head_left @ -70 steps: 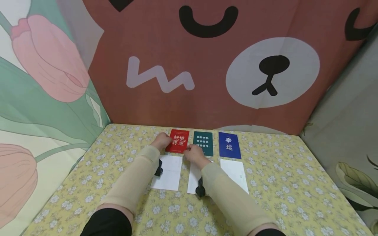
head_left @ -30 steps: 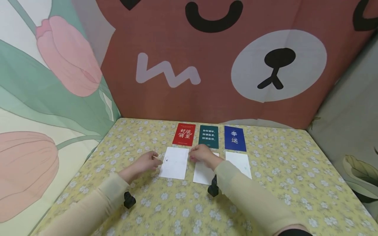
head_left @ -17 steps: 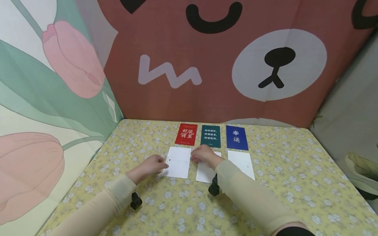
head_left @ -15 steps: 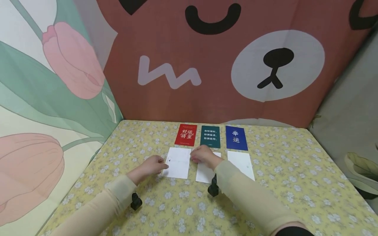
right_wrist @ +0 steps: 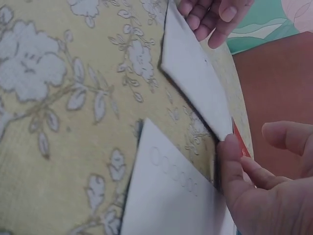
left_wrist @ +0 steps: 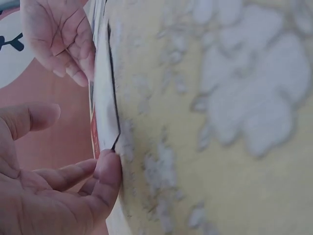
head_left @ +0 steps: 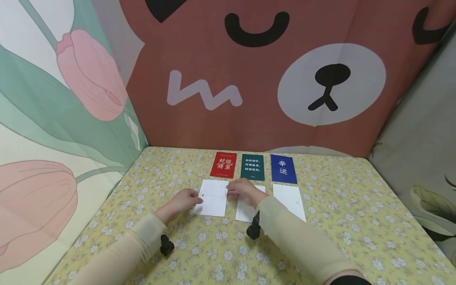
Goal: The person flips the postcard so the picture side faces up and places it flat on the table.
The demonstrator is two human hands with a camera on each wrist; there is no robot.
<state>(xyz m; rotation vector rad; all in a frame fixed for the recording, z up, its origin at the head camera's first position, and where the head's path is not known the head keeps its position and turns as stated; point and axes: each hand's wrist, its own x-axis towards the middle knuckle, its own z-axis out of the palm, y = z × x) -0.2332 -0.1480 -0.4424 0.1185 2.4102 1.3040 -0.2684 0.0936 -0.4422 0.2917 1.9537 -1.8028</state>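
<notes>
In the head view, a white postcard (head_left: 211,198) lies face down at the left of the front row. My left hand (head_left: 181,200) is at its left edge; in the left wrist view one fingertip (left_wrist: 108,169) meets the edge, the other fingers apart from it. From the right, my right hand (head_left: 246,190) reaches over the middle white postcard (head_left: 246,209) and partly hides it. One right fingertip (right_wrist: 230,149) touches a corner of the left postcard in the right wrist view. Neither hand grips anything.
Behind stands a row of a red card (head_left: 223,165), a green card (head_left: 253,174) and a blue card (head_left: 284,176), all lying flat. A third white postcard (head_left: 289,200) lies at the right of the front row. A floral yellow cloth (head_left: 331,221) covers the table.
Both hands have left the sides of the red card and come down to the left white postcard. The left hand moved right to its edge; lately both have nearly held still.
</notes>
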